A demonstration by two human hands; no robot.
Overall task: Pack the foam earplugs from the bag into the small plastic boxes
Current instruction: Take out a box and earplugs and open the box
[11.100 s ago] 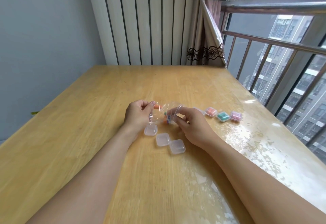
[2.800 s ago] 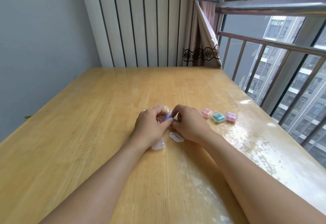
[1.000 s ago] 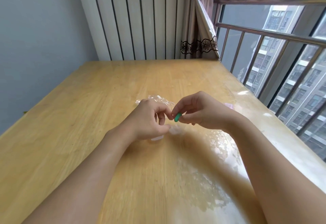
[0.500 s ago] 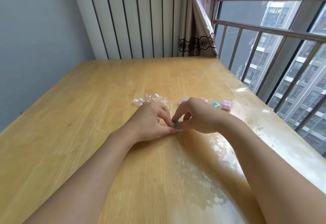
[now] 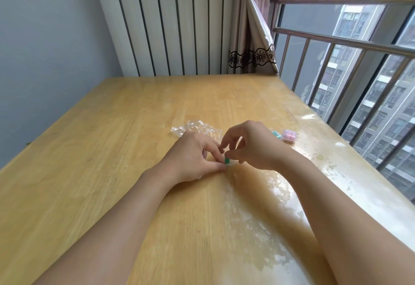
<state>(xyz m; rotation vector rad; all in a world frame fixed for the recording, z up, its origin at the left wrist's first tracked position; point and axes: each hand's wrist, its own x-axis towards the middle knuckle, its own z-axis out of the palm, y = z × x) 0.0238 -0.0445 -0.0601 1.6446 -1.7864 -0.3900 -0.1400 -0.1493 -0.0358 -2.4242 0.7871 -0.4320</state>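
As the right hand [image 5: 253, 145] pinches a green foam earplug [image 5: 227, 161] over a small clear box [image 5: 231, 163] the left hand [image 5: 193, 156] grips on the table [image 5: 112, 150], the soft, light plug likely wants squeezing at mid-length.

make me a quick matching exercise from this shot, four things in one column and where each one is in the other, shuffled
Things:
1. plastic bag
2. green earplug
3. pink-filled box
4. curtain

Places:
A. between the fingertips of the left hand and right hand
B. far right corner, by the window railing
C. crumpled on the table just beyond the left hand
D. on the table to the right of the right hand

Pairs: 1-C, 2-A, 3-D, 4-B
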